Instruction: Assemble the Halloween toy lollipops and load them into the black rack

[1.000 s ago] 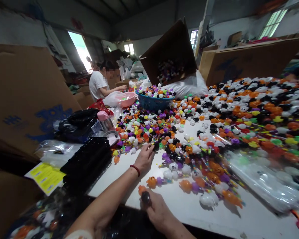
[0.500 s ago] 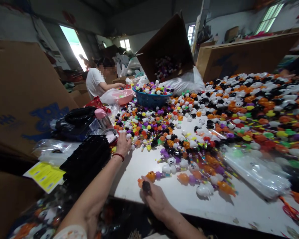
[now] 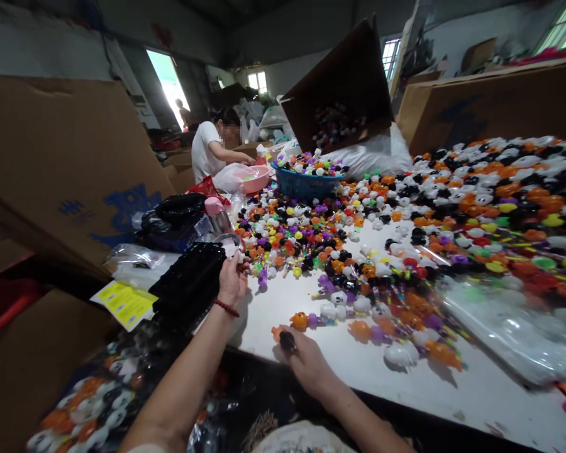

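Observation:
My left hand [image 3: 233, 280], with a red bead bracelet on its wrist, pinches a small white piece [image 3: 236, 255] at the left edge of the pile of small colourful toys [image 3: 287, 229]. Near the front edge of the white table [image 3: 273, 308], my right hand [image 3: 302, 355] is closed around a black toy [image 3: 287, 341] and an orange one [image 3: 277, 333]. Just beyond the right hand lies an orange and purple toy [image 3: 300, 321]. More orange, white and purple toys lie to its right.
A blue basin [image 3: 306, 185] and a pink basin [image 3: 255, 180] stand at the back. Black packaging [image 3: 188, 277] and a yellow sheet [image 3: 124, 303] lie left. Clear bags [image 3: 509, 333] lie right. A person in white sits beyond, beside cartons [image 3: 61, 170].
The view has swung left, so everything sits further right. My left hand has drawn slightly back from the pile with the white piece. My right hand keeps its hold.

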